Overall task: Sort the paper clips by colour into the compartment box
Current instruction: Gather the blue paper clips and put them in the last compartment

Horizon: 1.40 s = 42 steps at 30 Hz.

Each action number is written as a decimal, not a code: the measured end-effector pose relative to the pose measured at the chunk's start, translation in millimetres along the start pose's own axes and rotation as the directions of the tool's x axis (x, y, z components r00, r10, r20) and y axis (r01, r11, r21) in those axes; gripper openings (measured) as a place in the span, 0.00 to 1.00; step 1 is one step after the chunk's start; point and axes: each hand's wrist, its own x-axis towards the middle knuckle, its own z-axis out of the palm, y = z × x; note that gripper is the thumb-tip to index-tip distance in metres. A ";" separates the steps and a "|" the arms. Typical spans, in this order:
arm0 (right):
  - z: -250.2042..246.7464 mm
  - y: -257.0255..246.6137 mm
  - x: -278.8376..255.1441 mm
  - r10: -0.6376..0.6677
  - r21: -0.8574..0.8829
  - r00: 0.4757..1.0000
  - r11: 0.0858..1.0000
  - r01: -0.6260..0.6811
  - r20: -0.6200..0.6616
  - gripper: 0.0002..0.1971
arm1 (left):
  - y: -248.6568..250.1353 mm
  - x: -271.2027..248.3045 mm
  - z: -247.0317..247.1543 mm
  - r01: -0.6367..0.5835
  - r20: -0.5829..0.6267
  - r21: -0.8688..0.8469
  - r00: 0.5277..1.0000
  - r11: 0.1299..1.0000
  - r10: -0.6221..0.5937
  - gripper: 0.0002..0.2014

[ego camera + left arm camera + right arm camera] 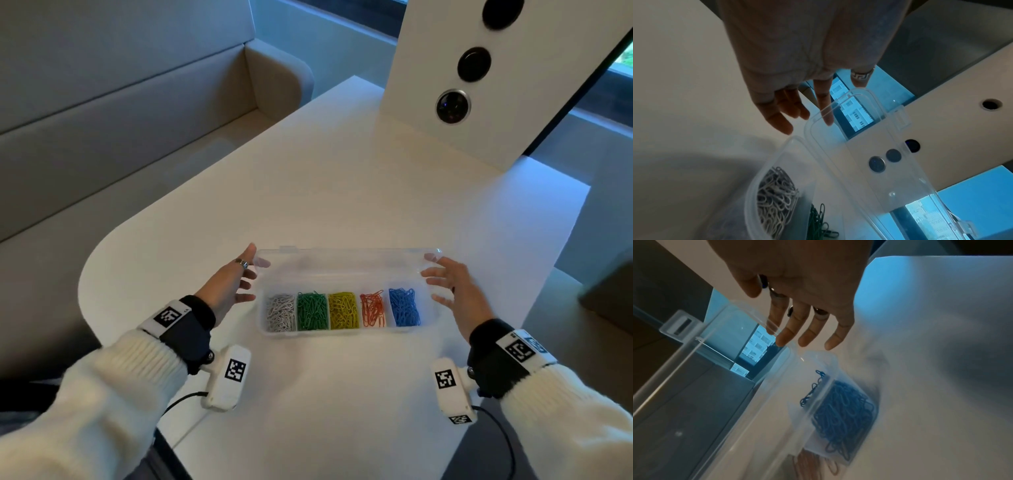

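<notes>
A clear compartment box is seen on the white tabletop, its transparent lid raised behind the compartments. Five sorted heaps are held in it: white paper clips at its left end, then green paper clips, yellow paper clips, orange paper clips and blue paper clips at its right end. The left hand is spread wide at the box's left end, the right hand at its right end — each grip is loose and nothing is held. One fingertip of each seems to touch the lid's edge, though blur leaves this uncertain. In the wrist views the middle compartments are cut off.
</notes>
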 end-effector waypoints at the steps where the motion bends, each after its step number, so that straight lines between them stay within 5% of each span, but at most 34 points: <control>1: -0.6 -1.3 -0.7 0.020 -0.003 1.000 1.000 -0.020 0.009 0.34 | 1.1 -1.4 -1.4 0.006 0.004 0.030 1.000 1.000 -0.006 0.23; 3: -1.7 -3.9 -2.3 0.070 -0.007 0.997 0.998 -0.070 0.029 0.37 | 3.7 -2.8 -3.8 0.026 0.025 0.029 0.999 0.999 -0.026 0.20; 8: -10.6 -8.0 -11.4 0.147 -0.042 0.986 0.989 -0.145 0.074 0.17 | 4.7 -6.8 -11.9 0.089 0.119 0.012 0.989 0.996 -0.090 0.06; 14: -14.1 7.1 -23.7 0.070 -0.356 0.981 0.934 -0.001 0.182 0.07 | -21.4 -12.2 -17.5 -0.131 0.215 0.367 0.975 0.921 0.053 0.18; 20: -4.6 22.9 -31.9 -0.109 -0.644 0.984 0.745 0.173 0.140 0.14 | -33.8 -11.3 -13.2 -0.325 0.269 0.726 0.945 0.606 0.184 0.34; 29: 0.9 24.6 -28.6 0.060 -0.772 0.994 0.635 0.030 0.087 0.42 | -30.7 -5.9 -3.2 -0.394 0.359 0.852 0.919 0.345 0.163 0.47; 31: -1.9 27.3 -29.1 0.068 -0.816 0.994 0.577 0.034 0.089 0.49 | -29.5 -3.4 -1.8 -0.418 0.394 0.848 0.908 0.325 0.140 0.46; 36: -13.7 28.5 -28.7 0.036 -0.965 0.993 0.244 0.098 0.110 0.55 | -27.3 -2.8 1.2 -0.434 0.434 0.818 0.896 0.377 0.089 0.45; 39: -18.6 22.7 -27.3 0.038 -0.890 0.969 0.405 0.210 0.246 0.55 | -21.3 -4.4 5.3 -0.436 0.457 0.797 0.888 0.419 0.055 0.62; 42: -17.3 19.5 -20.9 0.085 -0.835 0.893 0.403 0.374 0.441 0.63 | -20.3 -3.4 16.5 -0.473 0.491 0.798 0.870 0.373 0.051 0.75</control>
